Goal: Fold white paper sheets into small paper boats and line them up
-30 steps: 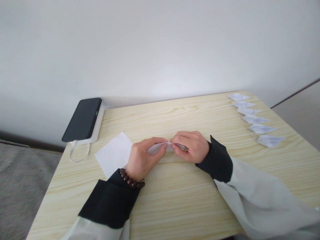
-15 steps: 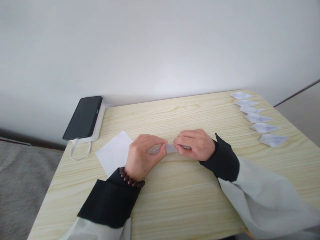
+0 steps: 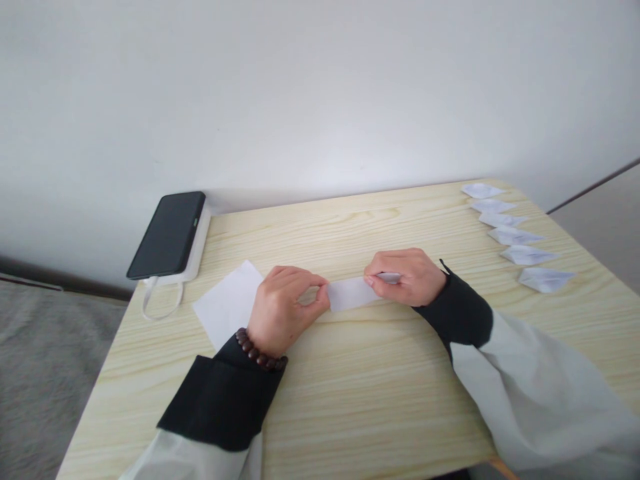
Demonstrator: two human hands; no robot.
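Note:
A narrow strip of folded white paper [image 3: 349, 294] is stretched between my two hands, just over the tabletop. My left hand [image 3: 287, 307], with a dark bead bracelet at the wrist, pinches its left end between thumb and forefinger. Farther along, my right hand [image 3: 406, 277] grips the upper edge, thumb and forefinger pressed together; the paper's right end is partly hidden under that hand. Beside my left hand lies a flat white sheet [image 3: 227, 300], its right part covered by the hand.
Several folded white paper shapes [image 3: 547, 279] lie in a row along the right edge of the wooden table [image 3: 350, 400]. At the back left a black phone [image 3: 167, 233] rests on a white block with a looped white cable [image 3: 163, 313]. A wall stands behind.
My right hand has slid to the right and slightly up along the folded paper, so more of the strip shows. My left hand has shifted only slightly left, still pinching its end.

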